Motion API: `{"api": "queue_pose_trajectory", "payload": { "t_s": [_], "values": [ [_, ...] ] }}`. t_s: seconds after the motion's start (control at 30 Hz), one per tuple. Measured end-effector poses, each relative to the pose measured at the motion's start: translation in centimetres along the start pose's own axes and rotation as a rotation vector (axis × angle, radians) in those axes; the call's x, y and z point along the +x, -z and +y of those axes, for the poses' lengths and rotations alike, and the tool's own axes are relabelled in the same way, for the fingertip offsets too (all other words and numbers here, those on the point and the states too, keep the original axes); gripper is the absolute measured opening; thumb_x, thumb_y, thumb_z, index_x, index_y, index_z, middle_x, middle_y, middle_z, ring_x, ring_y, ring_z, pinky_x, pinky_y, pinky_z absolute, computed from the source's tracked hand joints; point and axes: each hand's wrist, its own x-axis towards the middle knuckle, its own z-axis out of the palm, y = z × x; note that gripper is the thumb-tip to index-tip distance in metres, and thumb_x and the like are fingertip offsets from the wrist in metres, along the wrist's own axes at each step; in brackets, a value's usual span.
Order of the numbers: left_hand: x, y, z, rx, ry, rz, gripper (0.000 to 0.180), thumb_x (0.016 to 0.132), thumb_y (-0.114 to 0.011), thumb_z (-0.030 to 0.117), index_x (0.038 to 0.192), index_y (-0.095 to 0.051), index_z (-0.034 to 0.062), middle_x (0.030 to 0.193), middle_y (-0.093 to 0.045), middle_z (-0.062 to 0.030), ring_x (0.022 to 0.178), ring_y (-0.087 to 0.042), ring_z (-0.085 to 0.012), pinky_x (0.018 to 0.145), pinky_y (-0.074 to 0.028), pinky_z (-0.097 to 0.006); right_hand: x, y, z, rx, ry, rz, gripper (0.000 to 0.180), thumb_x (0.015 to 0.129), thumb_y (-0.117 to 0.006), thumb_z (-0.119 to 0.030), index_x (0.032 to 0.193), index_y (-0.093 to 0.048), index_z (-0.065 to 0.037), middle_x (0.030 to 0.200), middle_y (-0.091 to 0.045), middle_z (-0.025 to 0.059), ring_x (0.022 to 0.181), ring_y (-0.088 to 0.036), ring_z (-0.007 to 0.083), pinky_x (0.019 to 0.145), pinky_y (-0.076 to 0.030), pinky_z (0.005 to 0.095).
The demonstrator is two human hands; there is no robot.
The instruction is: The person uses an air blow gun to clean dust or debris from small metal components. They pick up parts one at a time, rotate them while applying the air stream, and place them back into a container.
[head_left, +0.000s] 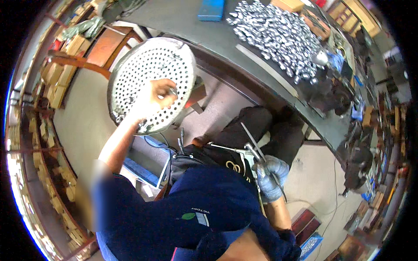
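Note:
My bare left hand [157,96] is over a round metal plate [146,56] full of small holes, its fingers closed around small shiny metal pieces [172,91]. A few dark bits and small metal parts lie near the plate's rim. On my right hand [272,177] is a grey-blue work glove, closed around a thin, pointed metal rod [251,138] that slants up to the left. Against the same hand is a pale blow gun [245,153] with a slender nozzle pointing left; whether the fingers also grip it is hard to tell.
A large pile of shiny metal fittings [278,37] covers part of the dark workbench [174,17] ahead. Near it are a flat metal bar [267,67] and a blue box [211,9]. A wooden chair [104,48] stands left, and a blue bin [146,174] sits below the plate.

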Motion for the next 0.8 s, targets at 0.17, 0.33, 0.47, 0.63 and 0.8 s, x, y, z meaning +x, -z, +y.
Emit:
{"api": "queue_pose_trajectory", "payload": {
  "t_s": [0.17, 0.33, 0.47, 0.63, 0.8],
  "values": [
    [-0.4, -10.4, 2.8, -0.896, 0.130, -0.506, 0.029, 0.078, -0.054, 0.018, 0.094, -0.055, -0.0058, 0.064, -0.059, -0.0163, 0.050, -0.060, -0.0276, 0.056, -0.053, -0.037, 1.4, 0.1, -0.4, 0.169, 0.137, 0.060, 0.021, 0.069, -0.069, -0.012, 0.061, -0.050, -0.010, 0.055, -0.050, 0.0093, 0.048, -0.051, 0.0276, 0.046, -0.040, 0.0319],
    [0.2, -15.4, 2.2, -1.051, 0.283, -0.651, 0.040, 0.085, -0.045, 0.030, 0.094, -0.054, -0.0083, 0.055, -0.055, -0.0167, 0.044, -0.058, -0.0294, 0.058, -0.053, -0.042, 1.3, 1.0, 0.2, 0.024, 0.064, 0.040, 0.031, 0.062, -0.077, -0.016, 0.052, -0.047, -0.013, 0.051, -0.048, 0.0064, 0.046, -0.051, 0.0264, 0.045, -0.042, 0.0329],
    [0.4, -15.1, 2.8, -0.944, 0.292, -0.610, 0.040, 0.089, -0.049, 0.030, 0.093, -0.056, -0.0087, 0.059, -0.058, -0.0153, 0.047, -0.060, -0.0281, 0.044, -0.049, -0.033, 1.2, 1.4, 0.7, 0.019, 0.013, 0.007, 0.032, 0.061, -0.077, -0.016, 0.050, -0.047, -0.013, 0.050, -0.048, 0.0073, 0.046, -0.051, 0.0267, 0.045, -0.043, 0.0330],
    [0.5, -14.7, 4.0, -0.693, 0.107, -0.624, 0.027, 0.089, -0.058, 0.020, 0.091, -0.060, -0.0070, 0.063, -0.059, -0.0097, 0.048, -0.060, -0.0176, 0.063, -0.053, -0.031, 2.1, 0.9, 0.4, -0.093, 0.070, -0.068, 0.036, 0.066, -0.075, -0.021, 0.046, -0.047, -0.012, 0.046, -0.046, 0.0086, 0.044, -0.051, 0.0268, 0.045, -0.042, 0.0345],
    [0.7, -14.5, 5.2, -0.533, 0.105, -0.674, 0.021, 0.087, -0.061, 0.015, 0.095, -0.062, -0.0041, 0.074, -0.063, -0.0091, 0.054, -0.062, -0.0142, 0.051, -0.045, -0.021, 1.8, 0.0, 1.0, -0.160, 0.098, -0.028, 0.034, 0.069, -0.074, -0.020, 0.047, -0.049, -0.011, 0.047, -0.047, 0.0099, 0.043, -0.050, 0.0280, 0.045, -0.042, 0.0338]
  ]
}}
